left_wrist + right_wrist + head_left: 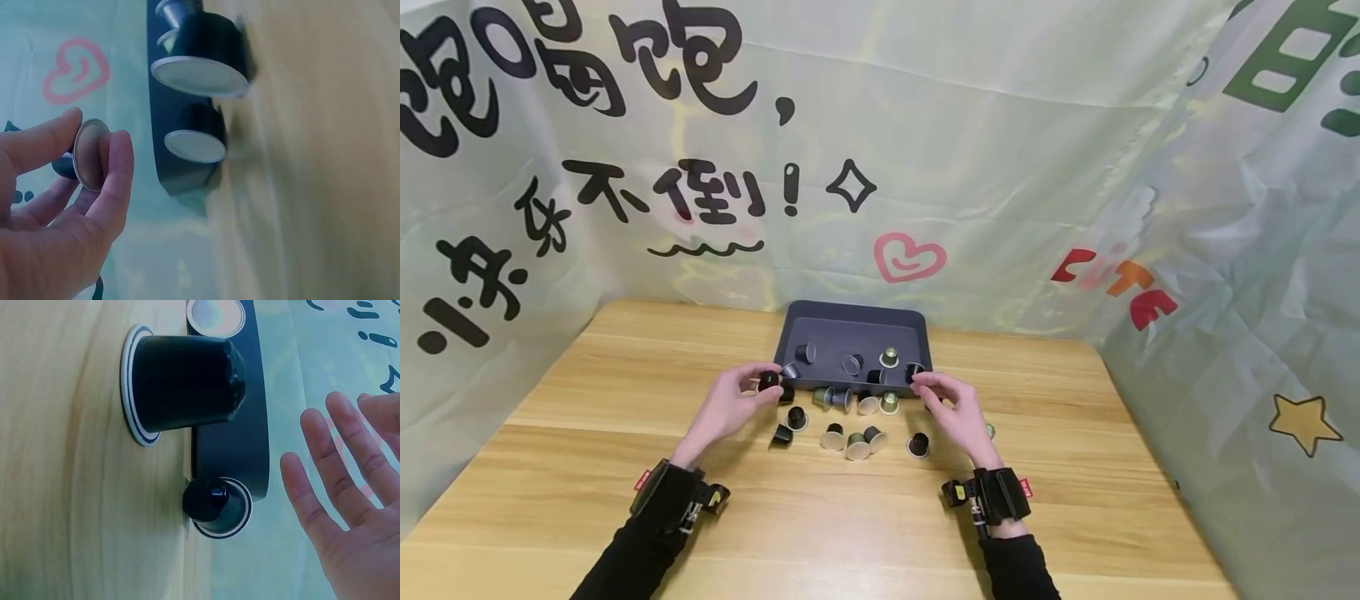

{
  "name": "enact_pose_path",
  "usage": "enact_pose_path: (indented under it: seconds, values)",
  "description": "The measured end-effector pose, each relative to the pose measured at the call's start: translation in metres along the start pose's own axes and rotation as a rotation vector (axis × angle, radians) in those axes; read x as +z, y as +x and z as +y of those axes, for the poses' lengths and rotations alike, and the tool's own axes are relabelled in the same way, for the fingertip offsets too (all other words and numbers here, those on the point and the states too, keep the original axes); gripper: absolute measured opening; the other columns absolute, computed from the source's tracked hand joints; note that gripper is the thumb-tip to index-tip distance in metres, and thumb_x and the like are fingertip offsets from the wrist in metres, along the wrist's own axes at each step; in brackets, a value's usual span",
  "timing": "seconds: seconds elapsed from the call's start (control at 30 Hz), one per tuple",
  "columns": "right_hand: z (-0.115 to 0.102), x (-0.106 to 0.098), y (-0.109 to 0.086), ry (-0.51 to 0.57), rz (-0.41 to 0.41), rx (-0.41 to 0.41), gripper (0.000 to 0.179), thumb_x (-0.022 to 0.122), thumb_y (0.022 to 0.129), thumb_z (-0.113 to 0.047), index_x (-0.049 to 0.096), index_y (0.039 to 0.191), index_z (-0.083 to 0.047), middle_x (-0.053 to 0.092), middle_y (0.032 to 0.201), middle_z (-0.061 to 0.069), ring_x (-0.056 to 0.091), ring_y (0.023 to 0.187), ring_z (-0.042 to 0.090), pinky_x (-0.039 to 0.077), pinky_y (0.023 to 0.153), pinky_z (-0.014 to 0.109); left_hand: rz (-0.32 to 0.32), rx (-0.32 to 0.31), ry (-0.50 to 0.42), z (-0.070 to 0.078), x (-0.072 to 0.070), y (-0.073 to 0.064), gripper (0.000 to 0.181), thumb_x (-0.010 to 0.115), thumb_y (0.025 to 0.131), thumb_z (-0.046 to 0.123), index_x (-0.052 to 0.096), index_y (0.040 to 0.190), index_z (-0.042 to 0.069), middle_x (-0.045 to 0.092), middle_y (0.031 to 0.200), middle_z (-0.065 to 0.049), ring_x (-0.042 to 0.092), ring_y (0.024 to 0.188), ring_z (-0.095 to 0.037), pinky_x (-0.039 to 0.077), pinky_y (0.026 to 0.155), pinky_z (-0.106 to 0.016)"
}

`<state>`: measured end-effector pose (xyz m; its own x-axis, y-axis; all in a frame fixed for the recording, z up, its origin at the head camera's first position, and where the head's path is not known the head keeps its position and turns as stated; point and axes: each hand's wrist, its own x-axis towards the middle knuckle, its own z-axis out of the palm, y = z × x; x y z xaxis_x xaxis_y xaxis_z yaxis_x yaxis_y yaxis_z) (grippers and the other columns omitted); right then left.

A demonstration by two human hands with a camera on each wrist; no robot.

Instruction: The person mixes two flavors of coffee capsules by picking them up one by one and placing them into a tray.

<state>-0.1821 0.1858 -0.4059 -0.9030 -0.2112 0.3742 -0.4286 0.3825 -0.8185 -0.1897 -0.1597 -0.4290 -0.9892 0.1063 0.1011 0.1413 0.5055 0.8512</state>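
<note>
My left hand (735, 402) pinches a black coffee capsule (768, 381) at the tray's front left corner; the left wrist view shows its foil lid (91, 155) between thumb and fingers. My right hand (953, 408) hovers by the tray's front right corner, fingers (340, 472) spread in the right wrist view. A dark capsule (913, 372) lies by its fingertips; no grip on it is visible. The dark tray (831, 321) holds several capsules, among them a green one (889, 357) and a silver-lidded one (852, 364).
Several capsules lie on the wooden table (820, 525) before the tray, including black (797, 417), green (857, 447) and dark (875, 439) ones. One black capsule (918, 445) stands near my right hand. A printed cloth (1000, 183) hangs behind and at the sides.
</note>
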Motion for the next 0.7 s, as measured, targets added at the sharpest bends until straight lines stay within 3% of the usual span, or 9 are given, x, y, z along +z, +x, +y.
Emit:
enact_pose_path:
  seconds: [0.17, 0.33, 0.47, 0.53, 0.7]
  values:
    - [0.000, -0.001, 0.000, 0.006, 0.007, 0.001, 0.019, 0.062, 0.094, 0.006, 0.069, 0.111, 0.009, 0.074, 0.105, 0.028, 0.066, 0.085, 0.000, 0.057, 0.082, 0.024, -0.060, -0.025, -0.050, 0.004, 0.002, 0.010, 0.044, 0.071, 0.091, 0.013, 0.061, 0.133, 0.004, 0.059, 0.141, -0.024, 0.064, 0.118, -0.040, 0.054, 0.098, -0.052]
    - [0.000, -0.002, 0.000, 0.012, 0.007, 0.022, 0.019, 0.061, 0.094, 0.006, 0.070, 0.111, 0.009, 0.074, 0.105, 0.027, 0.065, 0.085, -0.003, 0.057, 0.083, 0.024, -0.096, -0.016, -0.049, 0.007, 0.005, 0.023, 0.045, 0.069, 0.090, 0.008, 0.060, 0.134, 0.004, 0.063, 0.134, -0.024, 0.069, 0.104, -0.031, 0.060, 0.082, -0.038]
    - [0.001, -0.003, 0.000, 0.013, 0.005, 0.025, 0.019, 0.061, 0.094, 0.006, 0.069, 0.112, 0.008, 0.074, 0.105, 0.027, 0.065, 0.085, -0.002, 0.057, 0.084, 0.026, -0.119, 0.011, -0.048, 0.010, 0.007, 0.035, 0.042, 0.069, 0.090, 0.003, 0.061, 0.132, 0.001, 0.066, 0.127, -0.025, 0.067, 0.092, -0.024, 0.057, 0.071, -0.030]
    - [0.001, -0.004, 0.001, 0.009, 0.004, 0.025, 0.019, 0.062, 0.094, 0.006, 0.070, 0.112, 0.008, 0.074, 0.105, 0.027, 0.065, 0.085, -0.002, 0.057, 0.084, 0.026, -0.130, 0.030, -0.048, 0.011, 0.008, 0.041, 0.042, 0.069, 0.089, 0.001, 0.061, 0.131, -0.001, 0.066, 0.126, -0.026, 0.066, 0.088, -0.023, 0.055, 0.070, -0.027]
    - [0.003, -0.004, 0.000, -0.007, 0.001, 0.031, 0.019, 0.061, 0.094, 0.005, 0.070, 0.112, 0.008, 0.074, 0.106, 0.027, 0.066, 0.084, 0.002, 0.057, 0.084, 0.026, -0.155, 0.070, -0.055, 0.013, 0.014, 0.054, 0.041, 0.067, 0.090, -0.002, 0.060, 0.130, -0.006, 0.064, 0.128, -0.029, 0.068, 0.096, -0.029, 0.053, 0.074, -0.020]
